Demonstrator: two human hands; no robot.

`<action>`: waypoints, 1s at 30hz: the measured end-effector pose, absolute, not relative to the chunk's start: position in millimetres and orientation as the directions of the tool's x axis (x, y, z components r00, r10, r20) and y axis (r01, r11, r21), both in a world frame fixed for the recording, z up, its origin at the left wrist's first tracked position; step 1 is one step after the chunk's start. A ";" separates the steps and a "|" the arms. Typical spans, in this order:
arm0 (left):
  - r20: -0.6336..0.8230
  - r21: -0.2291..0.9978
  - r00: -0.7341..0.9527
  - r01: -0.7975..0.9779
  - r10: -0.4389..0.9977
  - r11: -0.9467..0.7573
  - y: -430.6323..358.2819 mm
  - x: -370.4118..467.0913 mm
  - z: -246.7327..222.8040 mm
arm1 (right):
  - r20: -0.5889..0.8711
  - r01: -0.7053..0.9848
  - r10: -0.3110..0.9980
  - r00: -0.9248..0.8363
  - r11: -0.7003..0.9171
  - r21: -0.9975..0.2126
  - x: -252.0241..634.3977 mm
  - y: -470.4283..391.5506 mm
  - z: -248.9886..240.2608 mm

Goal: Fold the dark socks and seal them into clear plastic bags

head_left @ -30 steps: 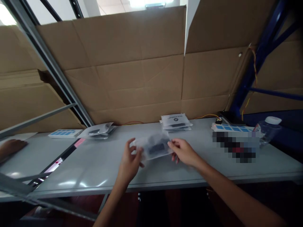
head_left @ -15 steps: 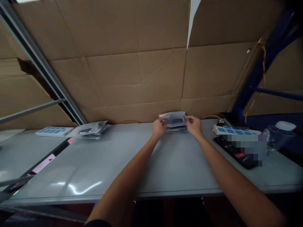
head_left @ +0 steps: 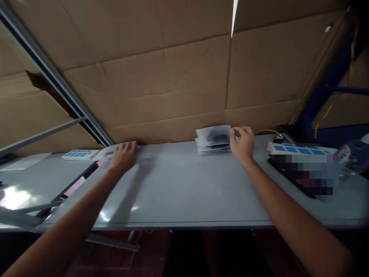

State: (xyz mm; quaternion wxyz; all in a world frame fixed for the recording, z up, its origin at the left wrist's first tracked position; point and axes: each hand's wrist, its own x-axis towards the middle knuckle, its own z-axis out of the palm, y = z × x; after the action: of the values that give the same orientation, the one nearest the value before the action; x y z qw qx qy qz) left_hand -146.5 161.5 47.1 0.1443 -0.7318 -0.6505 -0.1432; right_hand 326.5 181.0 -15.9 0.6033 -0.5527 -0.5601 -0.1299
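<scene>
Two bag stacks, one under each hand.

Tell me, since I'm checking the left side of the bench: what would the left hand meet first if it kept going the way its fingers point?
The left hand already lies at the near edge of the pile of clear bags; beyond them comes the cardboard wall, though depth is hard to judge.
</scene>
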 end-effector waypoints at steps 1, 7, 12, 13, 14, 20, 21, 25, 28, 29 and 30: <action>0.394 -0.065 0.088 0.996 0.915 -0.068 156.5 -166.2 46.7 | 0.816 0.773 0.466 0.342 0.355 -0.526 326.0 182.0 -17.2; 0.397 -0.220 0.045 0.974 0.917 0.047 142.6 -201.4 49.3 | 0.815 0.757 0.465 0.346 0.374 -0.535 324.4 181.0 -18.6; 0.387 -0.199 0.160 0.976 0.908 -0.087 122.5 -116.7 59.3 | 0.804 0.715 0.506 0.313 0.431 -0.550 306.2 160.3 -0.9; 0.366 -0.180 0.187 0.975 0.912 -0.127 115.9 -90.6 57.7 | 0.770 0.663 0.581 0.264 0.471 -0.582 299.3 154.1 2.6; 0.345 -0.168 0.214 0.972 0.914 -0.165 109.6 -63.3 54.7 | 0.703 0.586 0.690 0.174 0.501 -0.637 291.8 148.0 5.2; 0.210 0.119 0.444 0.873 0.871 -0.473 105.9 66.4 35.4 | 0.035 0.224 0.828 -0.560 0.192 -0.955 260.1 134.3 -6.0; 0.194 0.187 0.482 0.837 0.854 -0.514 109.4 73.6 35.5 | 0.033 0.213 0.840 -0.541 0.175 -0.961 260.9 137.0 -9.6; 0.236 0.395 0.561 0.690 0.793 -0.606 106.6 56.3 34.8 | 0.068 0.214 0.945 -0.319 0.142 -0.967 273.7 151.4 -19.6; 0.384 0.414 0.559 0.607 0.735 -0.678 87.9 22.6 24.8 | 0.073 0.206 0.976 -0.205 0.116 -0.972 273.9 157.4 -26.1; 0.417 0.371 0.569 0.605 0.709 -0.704 83.9 13.8 21.1 | 0.072 0.199 0.982 -0.174 0.107 -0.974 270.8 158.3 -28.5; 0.442 0.324 0.583 0.605 0.682 -0.728 83.3 7.7 18.1 | 0.073 0.191 0.986 -0.148 0.101 -0.976 266.6 158.9 -30.8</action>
State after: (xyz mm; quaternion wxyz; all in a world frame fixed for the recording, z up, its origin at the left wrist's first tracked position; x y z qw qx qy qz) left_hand 7.7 83.3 18.1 -0.0693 -0.8871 -0.3625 -0.2772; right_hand 266.6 158.9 -30.8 0.4327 -0.4886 -0.6026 0.4593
